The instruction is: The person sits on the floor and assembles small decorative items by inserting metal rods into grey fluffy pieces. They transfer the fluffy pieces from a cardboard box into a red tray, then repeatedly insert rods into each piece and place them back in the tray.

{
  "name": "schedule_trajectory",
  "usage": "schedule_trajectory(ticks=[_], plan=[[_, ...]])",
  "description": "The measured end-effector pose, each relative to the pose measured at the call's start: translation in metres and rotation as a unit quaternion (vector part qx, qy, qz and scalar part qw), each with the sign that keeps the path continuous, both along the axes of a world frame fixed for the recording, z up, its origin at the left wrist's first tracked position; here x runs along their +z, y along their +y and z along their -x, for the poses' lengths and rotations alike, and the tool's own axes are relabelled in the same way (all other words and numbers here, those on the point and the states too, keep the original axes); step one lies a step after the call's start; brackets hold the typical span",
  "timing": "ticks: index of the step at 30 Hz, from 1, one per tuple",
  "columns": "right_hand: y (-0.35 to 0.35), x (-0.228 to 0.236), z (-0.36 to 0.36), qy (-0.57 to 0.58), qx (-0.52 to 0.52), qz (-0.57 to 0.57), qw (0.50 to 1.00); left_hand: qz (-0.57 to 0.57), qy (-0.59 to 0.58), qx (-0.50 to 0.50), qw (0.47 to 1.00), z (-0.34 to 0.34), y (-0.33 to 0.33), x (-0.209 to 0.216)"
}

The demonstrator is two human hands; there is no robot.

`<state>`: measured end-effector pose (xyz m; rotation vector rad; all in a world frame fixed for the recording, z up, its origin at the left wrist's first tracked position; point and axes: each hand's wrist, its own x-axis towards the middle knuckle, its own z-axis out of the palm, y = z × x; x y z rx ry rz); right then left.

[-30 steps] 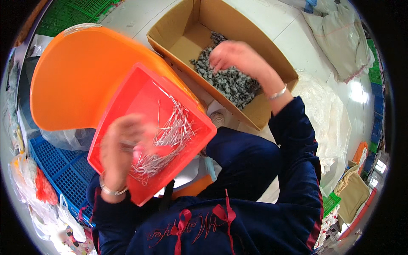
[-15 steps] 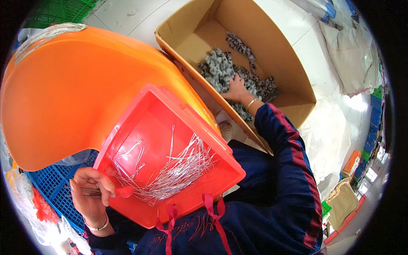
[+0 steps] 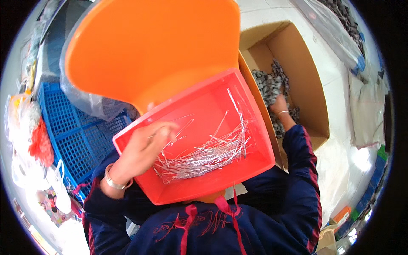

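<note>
A red plastic tray (image 3: 255, 144) rests on my lap and holds a heap of thin silver metal pins (image 3: 208, 155). My left hand (image 3: 142, 148) reaches over the tray's left rim and pinches a few of the pins. My right hand (image 3: 278, 104) is down inside an open cardboard box (image 3: 312, 80) on the floor, fingers buried in a pile of small grey parts (image 3: 267, 85); its grip is hidden. A large orange plastic seat (image 3: 157, 46) stands right behind the tray.
A blue plastic crate (image 3: 72, 131) lies at the left beside a clear plastic bag (image 3: 91, 104). White and coloured bags (image 3: 29, 140) crowd the far left. More bags (image 3: 365, 106) lie on the white floor at the right.
The view has swung left, so the box now sits at the right. My left hand moved from the tray's lower left edge into the pins. My right hand stays in the grey parts.
</note>
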<state>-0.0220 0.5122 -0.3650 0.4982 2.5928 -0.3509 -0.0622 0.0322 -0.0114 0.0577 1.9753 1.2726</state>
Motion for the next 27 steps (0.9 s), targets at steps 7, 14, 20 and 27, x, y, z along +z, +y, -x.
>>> schedule_trajectory(ticks=[7,14,20,27], plan=[[0.054,0.109,0.025,0.228,0.003,0.024,0.973,0.258,0.317,-0.21,0.888,-0.015,0.01,-0.071],[-0.003,0.272,0.028,0.371,-0.029,0.222,0.901,0.158,0.277,-0.291,0.902,-0.052,0.03,-0.065],[-0.076,0.364,0.041,0.429,0.14,0.189,0.872,0.099,0.28,-0.325,0.898,-0.075,0.039,-0.065],[-0.2,0.407,0.048,0.298,0.304,0.319,0.847,0.107,0.242,-0.343,0.901,-0.079,0.033,-0.056]])
